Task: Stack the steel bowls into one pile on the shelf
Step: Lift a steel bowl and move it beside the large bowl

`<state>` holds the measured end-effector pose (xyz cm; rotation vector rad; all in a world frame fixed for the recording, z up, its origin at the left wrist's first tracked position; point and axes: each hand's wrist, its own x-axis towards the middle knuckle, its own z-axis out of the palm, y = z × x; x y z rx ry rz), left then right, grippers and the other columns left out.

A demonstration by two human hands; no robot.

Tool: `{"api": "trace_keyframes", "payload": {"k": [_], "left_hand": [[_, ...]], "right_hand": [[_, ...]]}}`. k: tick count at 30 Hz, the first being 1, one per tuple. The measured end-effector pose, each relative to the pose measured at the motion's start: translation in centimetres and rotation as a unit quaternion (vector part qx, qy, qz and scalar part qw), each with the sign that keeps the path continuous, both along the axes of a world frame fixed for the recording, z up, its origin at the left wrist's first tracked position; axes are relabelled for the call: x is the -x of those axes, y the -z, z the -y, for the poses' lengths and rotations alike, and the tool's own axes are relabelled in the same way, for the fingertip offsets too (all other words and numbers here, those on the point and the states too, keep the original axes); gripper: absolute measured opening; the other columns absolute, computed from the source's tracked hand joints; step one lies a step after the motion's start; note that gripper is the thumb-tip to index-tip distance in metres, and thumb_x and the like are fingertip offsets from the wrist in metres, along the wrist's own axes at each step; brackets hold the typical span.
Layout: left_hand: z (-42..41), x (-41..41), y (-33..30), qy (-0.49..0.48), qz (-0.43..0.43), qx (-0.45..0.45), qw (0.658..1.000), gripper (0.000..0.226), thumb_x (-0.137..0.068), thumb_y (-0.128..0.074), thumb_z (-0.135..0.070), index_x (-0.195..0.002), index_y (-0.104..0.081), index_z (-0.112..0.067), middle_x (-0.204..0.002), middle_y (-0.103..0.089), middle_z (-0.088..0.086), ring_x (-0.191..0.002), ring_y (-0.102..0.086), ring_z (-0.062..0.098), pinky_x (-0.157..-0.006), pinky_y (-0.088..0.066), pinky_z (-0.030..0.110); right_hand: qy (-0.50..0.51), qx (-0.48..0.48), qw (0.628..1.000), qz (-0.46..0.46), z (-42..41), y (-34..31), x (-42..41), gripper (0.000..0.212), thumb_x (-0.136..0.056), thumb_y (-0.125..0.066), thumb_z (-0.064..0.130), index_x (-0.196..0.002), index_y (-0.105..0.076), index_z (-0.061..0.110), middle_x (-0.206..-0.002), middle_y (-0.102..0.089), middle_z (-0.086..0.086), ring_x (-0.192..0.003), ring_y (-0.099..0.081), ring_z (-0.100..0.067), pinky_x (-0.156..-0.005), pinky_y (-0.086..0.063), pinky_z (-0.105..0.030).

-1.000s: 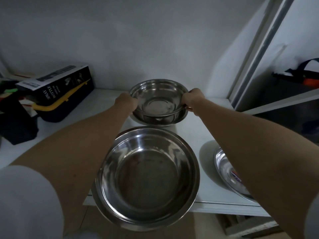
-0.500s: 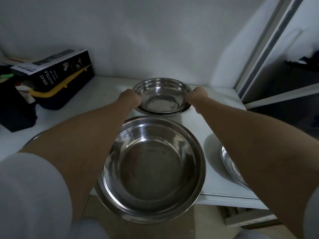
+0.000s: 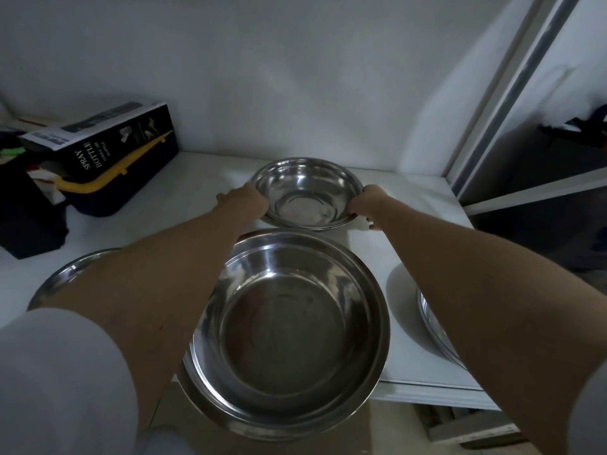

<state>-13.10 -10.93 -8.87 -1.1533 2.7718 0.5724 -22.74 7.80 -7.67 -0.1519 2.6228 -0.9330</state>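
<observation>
Steel small bowl (image 3: 307,193) sits at the back of the shelf (image 3: 410,218), grasped at opposite rim edges by left hand (image 3: 243,201) and right hand (image 3: 369,203). Toward the person from that grip lies the large bowl (image 3: 289,326), equally near both hands.

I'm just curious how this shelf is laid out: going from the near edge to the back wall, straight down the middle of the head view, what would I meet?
Large steel bowl → small steel bowl held at its rim by both hands → back wall.
</observation>
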Motion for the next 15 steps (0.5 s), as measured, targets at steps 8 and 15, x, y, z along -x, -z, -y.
{"api": "trace_keyframes", "payload": {"k": [8, 15], "left_hand": [[0.6, -2.0, -0.5, -0.065, -0.116, -0.081, 0.988, 0.060, -0.092, -0.042, -0.041, -0.133, -0.045, 0.003, -0.133, -0.054, 0.024, -0.121, -0.053, 0.038, -0.097, -0.043, 0.040], [0.3, -5.7, -2.5, 0.039, -0.086, -0.175, 0.980, 0.040, -0.089, -0.048, -0.042, -0.097, -0.068, -0.008, -0.087, -0.073, 0.005, -0.075, -0.064, 0.019, -0.061, -0.045, 0.024]], "right_hand": [[0.012, -0.003, 0.998, -0.064, -1.1, -1.2, -1.4, 0.053, -0.086, -0.058, 0.019, -0.134, -0.040, 0.006, -0.121, -0.056, -0.016, -0.106, -0.057, -0.032, -0.093, -0.052, -0.041], [-0.006, 0.008, 0.998, -0.062, -0.8, -2.2, -4.0, 0.056, -0.088, -0.058, 0.019, -0.136, -0.035, 0.001, -0.124, -0.053, -0.018, -0.098, -0.051, -0.027, -0.089, -0.050, -0.038]]}}
